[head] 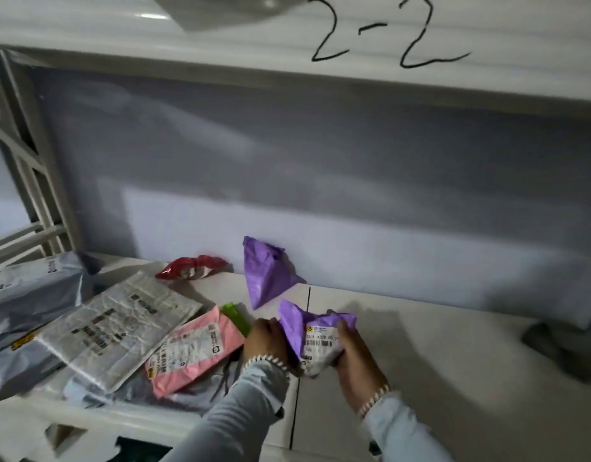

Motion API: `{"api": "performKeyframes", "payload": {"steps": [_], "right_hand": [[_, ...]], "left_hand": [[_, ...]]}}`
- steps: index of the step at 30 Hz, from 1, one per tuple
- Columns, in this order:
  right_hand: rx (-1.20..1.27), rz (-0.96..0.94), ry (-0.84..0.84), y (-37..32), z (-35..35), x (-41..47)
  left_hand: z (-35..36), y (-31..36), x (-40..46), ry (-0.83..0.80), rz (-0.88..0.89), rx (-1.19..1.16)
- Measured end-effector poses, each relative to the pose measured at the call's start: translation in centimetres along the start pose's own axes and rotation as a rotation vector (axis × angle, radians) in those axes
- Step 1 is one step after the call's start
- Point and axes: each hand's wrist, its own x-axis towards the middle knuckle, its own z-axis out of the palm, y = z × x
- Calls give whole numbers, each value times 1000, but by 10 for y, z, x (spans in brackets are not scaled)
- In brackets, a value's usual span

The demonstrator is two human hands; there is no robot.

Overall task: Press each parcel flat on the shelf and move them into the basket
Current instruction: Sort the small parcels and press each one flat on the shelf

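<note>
Both hands clasped a crumpled purple parcel (316, 340) near the shelf's (437, 345) front edge: left hand (265, 341) on one side, right hand (352, 355) on the other; it looked light, soft and slippery; best gripped by its bunched ends.

The location was a parcel storage or sorting area, such as a courier pickup point or small warehouse. White metal shelving (421, 345) filled the frame, and the upper board (220, 51) carried the handwritten bay code "2-2" (384, 35) at upper right. Soft plastic mailers with printed barcode labels lay at lower left: a grey mailer (30, 291), a clear-wrapped parcel (117, 325) and a pink parcel (194, 351). A red packet (194, 266) and a purple mailer (267, 271) lay against the plain back wall (321, 168) at centre.
</note>
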Motion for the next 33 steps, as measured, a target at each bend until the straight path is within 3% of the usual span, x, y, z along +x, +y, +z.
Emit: {"api": "performKeyframes", "payload": {"steps": [3,5,8,14,18,21,23,28,33], "right_hand": [[-274,-124,217,8,-2,-1],[-387,-143,385,6,-12,5],[-470,-152,526,1,-25,8],[-665,-30,421,6,-38,10],[-667,132,449,2,-44,8],[-631,204,287,8,-40,-2],[-738,186,228,16,-37,-8],[-988,-52,462,20,-47,-9],[-1531,-52,480,30,-72,-21]], "left_hand": [[8,-6,-1,34,-68,-20],[9,-9,-1,74,-27,-74],[9,-8,-9,-12,64,-62],[17,-12,-14,-271,93,-72],[17,-12,-17,-116,84,-157],[17,-15,-17,-9,43,-197],[21,-17,-15,17,32,-178],[30,-25,-5,97,-59,-90],[46,-39,-11,-45,-18,41]]}}
